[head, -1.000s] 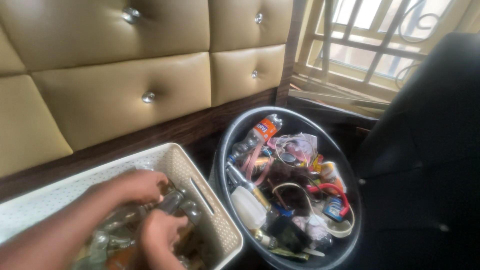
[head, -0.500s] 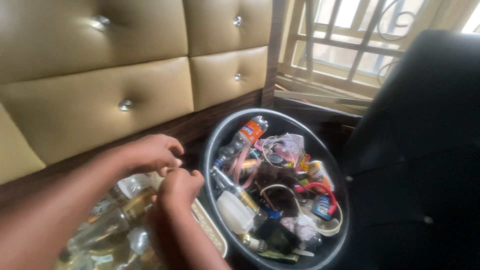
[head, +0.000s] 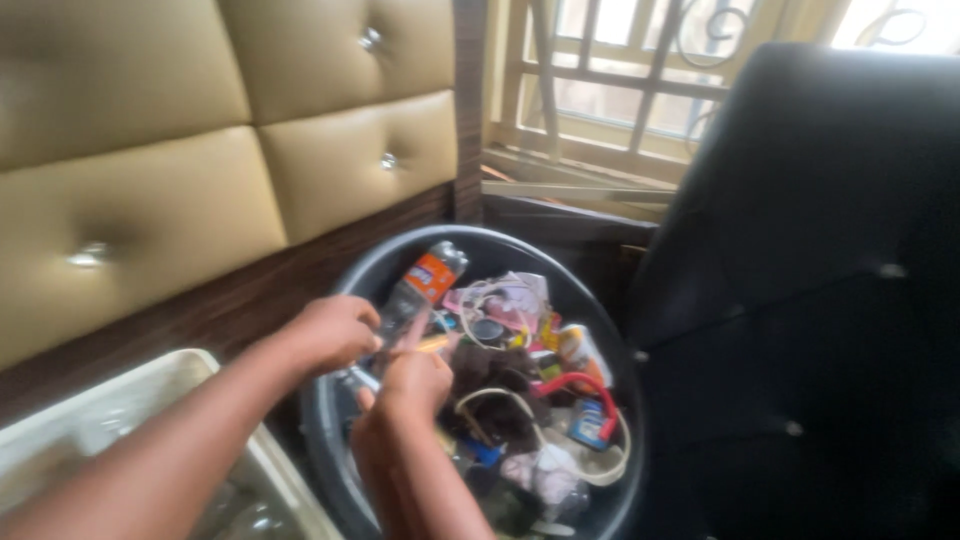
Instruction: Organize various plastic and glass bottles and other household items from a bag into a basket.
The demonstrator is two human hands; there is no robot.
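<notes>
Both hands, left hand [head: 335, 335] and right hand [head: 415, 380], curled, grip unclear, above the rubbish-filled black bin [head: 345, 285].

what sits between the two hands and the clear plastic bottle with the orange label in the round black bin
Nothing visible. Left hand and right hand hover over the round black bin, right beside the clear plastic bottle with the orange label; contact is blurred.

hands [head: 375, 360] — from basket [head: 150, 400] to bin [head: 345, 430]

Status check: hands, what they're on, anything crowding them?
Left hand and right hand close together over the black bin. Clear bottle right beside them; grip unclear. Bin packed with clutter; white basket alongside.
</notes>
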